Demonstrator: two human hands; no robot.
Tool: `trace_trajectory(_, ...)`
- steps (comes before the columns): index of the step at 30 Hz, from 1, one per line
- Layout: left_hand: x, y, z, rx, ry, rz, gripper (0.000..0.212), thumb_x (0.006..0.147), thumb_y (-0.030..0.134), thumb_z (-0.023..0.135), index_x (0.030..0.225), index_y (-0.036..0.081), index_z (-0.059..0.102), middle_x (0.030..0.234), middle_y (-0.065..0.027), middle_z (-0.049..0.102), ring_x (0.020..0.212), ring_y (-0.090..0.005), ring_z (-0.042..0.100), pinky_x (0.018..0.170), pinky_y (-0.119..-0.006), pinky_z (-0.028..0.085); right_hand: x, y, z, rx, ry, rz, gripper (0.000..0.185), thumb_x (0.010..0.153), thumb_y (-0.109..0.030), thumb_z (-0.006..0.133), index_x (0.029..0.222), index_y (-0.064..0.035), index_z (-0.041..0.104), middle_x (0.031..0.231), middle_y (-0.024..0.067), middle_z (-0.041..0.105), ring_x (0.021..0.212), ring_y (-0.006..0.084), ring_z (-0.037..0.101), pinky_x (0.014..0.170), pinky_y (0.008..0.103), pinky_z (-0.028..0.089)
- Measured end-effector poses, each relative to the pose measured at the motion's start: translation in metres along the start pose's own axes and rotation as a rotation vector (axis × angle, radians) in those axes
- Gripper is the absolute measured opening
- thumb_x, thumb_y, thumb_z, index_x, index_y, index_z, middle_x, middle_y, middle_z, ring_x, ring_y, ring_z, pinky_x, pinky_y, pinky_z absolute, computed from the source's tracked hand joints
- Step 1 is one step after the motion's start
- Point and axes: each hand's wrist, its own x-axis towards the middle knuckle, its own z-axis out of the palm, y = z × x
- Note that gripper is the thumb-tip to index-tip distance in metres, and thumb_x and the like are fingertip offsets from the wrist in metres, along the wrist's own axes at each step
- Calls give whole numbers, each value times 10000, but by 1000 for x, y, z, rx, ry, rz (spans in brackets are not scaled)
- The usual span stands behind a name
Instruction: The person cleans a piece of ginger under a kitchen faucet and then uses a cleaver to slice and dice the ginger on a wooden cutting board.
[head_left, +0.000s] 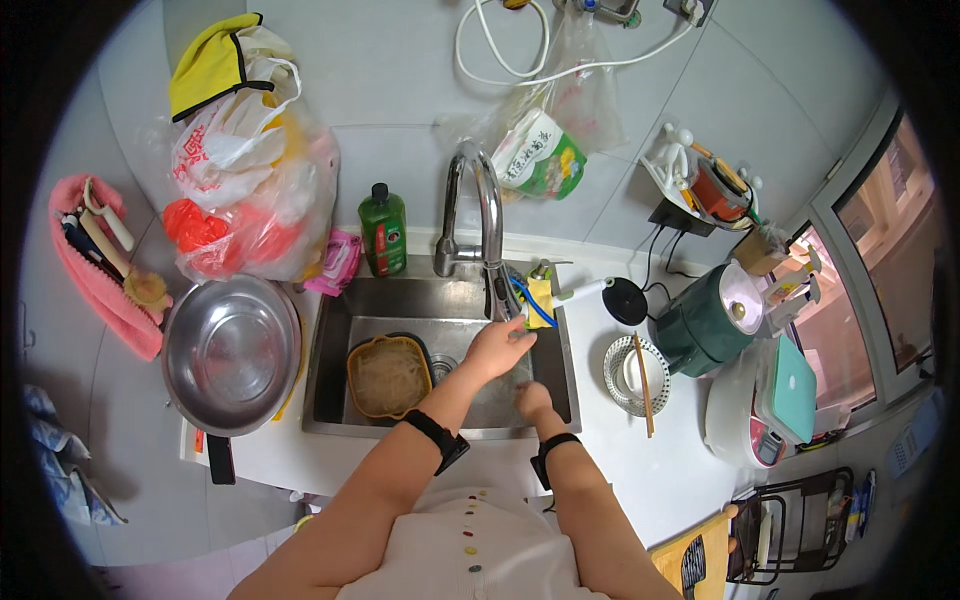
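My left hand (501, 350) reaches over the stainless steel sink (325, 330), with its fingers right by the spray head (501, 296) of the chrome kitchen tap (489, 202). Whether they touch it is hard to tell. Lower down, over the right part of the basin, is my right hand (533, 400); its fingers are mostly hidden and I see nothing in it. A yellow-rimmed colander (427, 365) sits at the sink's left, with pale contents under cloudy water. At the right rear corner, a yellow cloth (538, 296), a blue strip (534, 306) and a white-handled brush (581, 292) lie close to my left fingers.
A large steel basin (232, 352) stands left of the sink. Behind are a green detergent bottle (383, 231) and a pink packet (335, 262). On the right counter are a patterned bowl (616, 375) with chopsticks (643, 386), a dark green appliance (694, 330) and a white rice cooker (731, 405).
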Motion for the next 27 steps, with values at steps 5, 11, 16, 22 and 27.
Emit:
trace_trajectory(5, -6, -3, -17, -295, 172, -123, 631, 934, 490, 355, 1082, -89, 557, 955, -180, 644, 826, -234, 649, 755, -332, 465, -11, 13, 25, -98, -181, 30, 268, 785, -258, 548, 922, -74, 686, 878, 138, 668, 828, 299, 625, 778, 357, 488)
trace_trajectory(11, -31, -28, -56, 81, 405, -98, 581, 953, 481, 335, 1049, -18, 616, 945, -114, 650, 769, -165, 593, 747, -314, 437, -31, -48, -8, 59, -557, 367, 535, 759, -469, 568, 1027, -15, 654, 1043, 163, 642, 994, 296, 592, 871, 363, 441)
trace_trajectory(16, -43, -39, -73, -167, 667, -43, 523, 961, 443, 363, 1007, -11, 619, 861, -65, 606, 700, -143, 548, 676, -282, 440, -32, -54, -21, -7, -616, 58, 543, 799, -517, 524, 1028, -44, 664, 1126, 193, 594, 1078, 338, 538, 925, 374, 407)
trace_trajectory(22, -42, -42, -116, -305, 864, -92, 550, 931, 486, 406, 908, -24, 608, 734, -62, 563, 597, -146, 522, 584, -286, 449, -25, -47, -20, -63, -432, 93, 483, 834, -464, 487, 988, -44, 669, 1070, 183, 615, 1035, 343, 555, 913, 393, 417)
trace_trajectory(27, -54, -74, -113, -462, 620, -202, 515, 906, 474, 469, 913, -18, 620, 743, -62, 576, 638, -154, 559, 607, -296, 460, -34, -64, -31, 45, -278, 138, 429, 854, -407, 460, 958, -50, 672, 1024, 186, 626, 981, 364, 571, 872, 410, 447)
